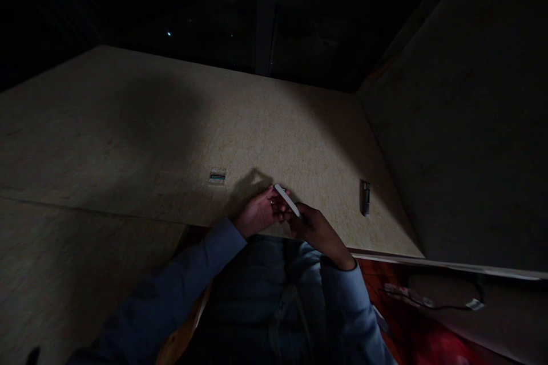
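Observation:
Between my two hands, over the near edge of the table, is a slim white object [287,201] with a rounded far end. It slants down to the right and its exact kind cannot be made out. My right hand [317,231] is closed around its lower end. My left hand [260,212], palm turned up and a ring on one finger, has its curled fingers against the upper part. To the left on the table lies a small clear case [217,176] with a dark teal strip. A narrow dark-and-silver item [365,198] rests at the right.
The pale, speckled table [274,120] meets a dark panel [466,137] on the right and dark window panes [205,28] behind. A seam crosses its left part. Below right are a dark cable [440,307] and red fabric [440,342]. Light is dim.

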{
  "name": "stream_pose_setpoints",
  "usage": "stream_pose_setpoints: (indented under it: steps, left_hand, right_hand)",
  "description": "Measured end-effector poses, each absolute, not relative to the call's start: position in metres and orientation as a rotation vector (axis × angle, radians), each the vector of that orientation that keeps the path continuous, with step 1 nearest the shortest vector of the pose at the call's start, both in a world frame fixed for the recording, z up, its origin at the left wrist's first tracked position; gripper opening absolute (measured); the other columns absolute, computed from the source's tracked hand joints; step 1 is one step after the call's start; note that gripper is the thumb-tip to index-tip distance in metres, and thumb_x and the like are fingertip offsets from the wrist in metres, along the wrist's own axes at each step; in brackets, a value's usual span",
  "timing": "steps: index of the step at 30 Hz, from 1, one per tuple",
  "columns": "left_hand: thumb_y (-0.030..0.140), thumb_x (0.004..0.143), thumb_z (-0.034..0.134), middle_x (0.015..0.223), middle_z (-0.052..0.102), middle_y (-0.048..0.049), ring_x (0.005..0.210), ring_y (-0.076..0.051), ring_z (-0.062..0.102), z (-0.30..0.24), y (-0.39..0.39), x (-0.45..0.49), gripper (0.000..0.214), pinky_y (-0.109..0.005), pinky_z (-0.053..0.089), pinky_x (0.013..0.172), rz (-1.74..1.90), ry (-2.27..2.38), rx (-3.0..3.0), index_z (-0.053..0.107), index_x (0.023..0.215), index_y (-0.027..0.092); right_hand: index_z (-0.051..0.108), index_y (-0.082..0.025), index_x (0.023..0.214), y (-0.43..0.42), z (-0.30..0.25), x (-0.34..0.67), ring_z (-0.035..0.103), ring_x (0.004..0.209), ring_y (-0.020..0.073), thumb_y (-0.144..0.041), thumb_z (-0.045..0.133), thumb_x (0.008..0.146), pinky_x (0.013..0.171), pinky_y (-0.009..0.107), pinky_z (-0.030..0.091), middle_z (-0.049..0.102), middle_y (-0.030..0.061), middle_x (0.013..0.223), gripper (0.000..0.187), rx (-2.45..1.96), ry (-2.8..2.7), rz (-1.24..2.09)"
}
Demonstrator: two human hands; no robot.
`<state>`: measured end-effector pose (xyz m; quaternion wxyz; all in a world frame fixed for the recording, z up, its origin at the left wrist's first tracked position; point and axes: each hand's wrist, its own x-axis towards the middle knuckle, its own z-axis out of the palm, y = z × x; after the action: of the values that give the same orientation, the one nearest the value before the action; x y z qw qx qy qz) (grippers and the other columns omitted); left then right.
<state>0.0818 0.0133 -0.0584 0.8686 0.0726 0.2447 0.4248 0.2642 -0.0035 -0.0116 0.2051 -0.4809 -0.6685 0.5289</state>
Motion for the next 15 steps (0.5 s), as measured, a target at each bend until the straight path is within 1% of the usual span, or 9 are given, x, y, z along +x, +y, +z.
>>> stream_pose_setpoints:
  steps: [4, 10, 15]
  left_hand:
    - [0.036, 0.107, 0.029, 0.077, 0.063, -0.0081, 0.068, -0.015, 0.061, -0.0559, 0.0138, 0.0824, 0.049, -0.031, 0.047, 0.068, 0.885, 0.546, 0.146, 0.067, 0.104, 0.007]
    - [0.04, 0.105, 0.037, 0.078, 0.064, -0.0087, 0.069, -0.016, 0.061, -0.0609, 0.0146, 0.0815, 0.044, -0.03, 0.047, 0.068, 0.881, 0.52, 0.17, 0.068, 0.106, 0.008]
    - [0.039, 0.105, 0.036, 0.078, 0.064, -0.0092, 0.069, -0.016, 0.061, -0.0607, 0.0148, 0.0816, 0.045, -0.03, 0.047, 0.067, 0.882, 0.519, 0.157, 0.068, 0.104, 0.008]
  right_hand:
    - [0.065, -0.016, 0.094, -0.0038, -0.0126, 0.2641, 0.061, 0.062, 0.0142, -0.045, 0.053, 0.094, 0.059, 0.025, 0.045, 0.062, 0.001, 0.068, 0.031, -1.324, -1.867, 1.472]
    - [0.065, -0.017, 0.094, -0.0033, -0.0119, 0.2639, 0.06, 0.061, 0.0136, -0.044, 0.052, 0.094, 0.059, 0.025, 0.045, 0.061, 0.0005, 0.067, 0.03, -1.318, -1.878, 1.458]
    - [0.067, -0.017, 0.097, -0.0026, -0.0134, 0.265, 0.06, 0.061, 0.0137, -0.042, 0.053, 0.094, 0.059, 0.025, 0.045, 0.063, 0.0013, 0.067, 0.029, -1.331, -1.882, 1.451]
